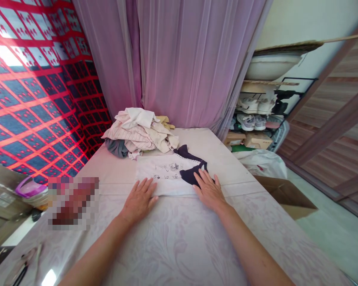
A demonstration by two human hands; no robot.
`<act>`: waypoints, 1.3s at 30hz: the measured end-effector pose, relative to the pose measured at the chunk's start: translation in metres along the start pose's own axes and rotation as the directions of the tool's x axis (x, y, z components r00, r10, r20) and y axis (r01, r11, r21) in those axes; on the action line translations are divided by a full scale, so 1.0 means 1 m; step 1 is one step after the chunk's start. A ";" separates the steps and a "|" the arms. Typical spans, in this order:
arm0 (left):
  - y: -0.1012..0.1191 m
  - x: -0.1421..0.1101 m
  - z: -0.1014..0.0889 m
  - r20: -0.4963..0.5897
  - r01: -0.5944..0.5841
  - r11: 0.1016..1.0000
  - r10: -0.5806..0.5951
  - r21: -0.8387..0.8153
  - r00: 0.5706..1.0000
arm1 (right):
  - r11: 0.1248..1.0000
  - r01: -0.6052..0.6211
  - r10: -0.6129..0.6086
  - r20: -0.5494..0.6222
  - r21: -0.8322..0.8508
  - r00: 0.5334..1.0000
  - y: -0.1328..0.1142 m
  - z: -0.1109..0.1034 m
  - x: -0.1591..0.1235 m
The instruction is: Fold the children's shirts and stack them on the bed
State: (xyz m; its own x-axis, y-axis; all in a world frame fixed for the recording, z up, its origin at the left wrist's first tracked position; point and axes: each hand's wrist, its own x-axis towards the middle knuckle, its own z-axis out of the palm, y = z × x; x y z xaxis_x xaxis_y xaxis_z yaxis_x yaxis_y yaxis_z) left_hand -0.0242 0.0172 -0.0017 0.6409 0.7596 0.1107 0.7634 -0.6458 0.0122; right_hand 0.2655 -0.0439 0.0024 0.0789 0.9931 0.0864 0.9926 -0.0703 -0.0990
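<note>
A white shirt (164, 169) with dark navy sleeves and small printed drawings lies on the table, its near edge folded inward. My left hand (139, 200) rests flat on the near left corner of the shirt, fingers spread. On the right, my right hand (208, 190) lies with fingers apart over the navy part and the near edge of the cloth. Neither hand grips the fabric. Behind the shirt sits a heap of crumpled clothes (143, 133) in white, pink, cream and grey.
A patterned cloth covers the table (173, 238). A blurred-out item (74, 202) lies at the left edge, near a purple-rimmed bucket (32, 192). An open cardboard box (283, 194) stands right of the table, below a shoe rack (256, 111). Purple curtains (185, 59) hang behind.
</note>
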 end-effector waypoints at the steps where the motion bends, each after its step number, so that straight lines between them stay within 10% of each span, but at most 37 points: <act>1: 0.004 0.002 0.000 0.002 -0.045 0.999 0.045 -0.011 0.999 | 0.997 0.072 -0.072 -0.001 0.014 0.997 -0.006 -0.002 -0.001; 6: 0.007 0.003 0.007 0.106 -0.160 0.984 0.169 -0.084 0.980 | 0.924 0.356 -0.376 0.173 0.138 0.910 -0.018 0.001 -0.011; 25: -0.009 -0.002 -0.001 0.152 -0.135 0.980 0.157 -0.149 0.976 | 0.919 0.351 -0.379 0.151 0.179 0.913 -0.038 0.013 0.007; 33: -0.008 0.031 -0.012 0.027 -0.031 0.981 0.037 -0.194 0.999 | 0.925 0.335 -0.361 0.140 0.177 0.922 -0.038 0.017 0.006; 39: -0.018 0.049 -0.018 0.144 0.010 0.994 0.006 -0.105 0.990 | 0.931 0.319 -0.345 0.141 0.178 0.928 -0.040 0.015 0.005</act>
State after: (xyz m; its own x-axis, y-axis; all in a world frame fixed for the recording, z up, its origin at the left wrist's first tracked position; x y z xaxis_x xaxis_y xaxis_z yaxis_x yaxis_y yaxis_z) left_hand -0.0083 0.0649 0.0210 0.6501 0.7591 -0.0333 0.7568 -0.6430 0.1179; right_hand 0.2248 -0.0352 -0.0081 -0.2822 0.9590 -0.0257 0.9327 0.2680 -0.2415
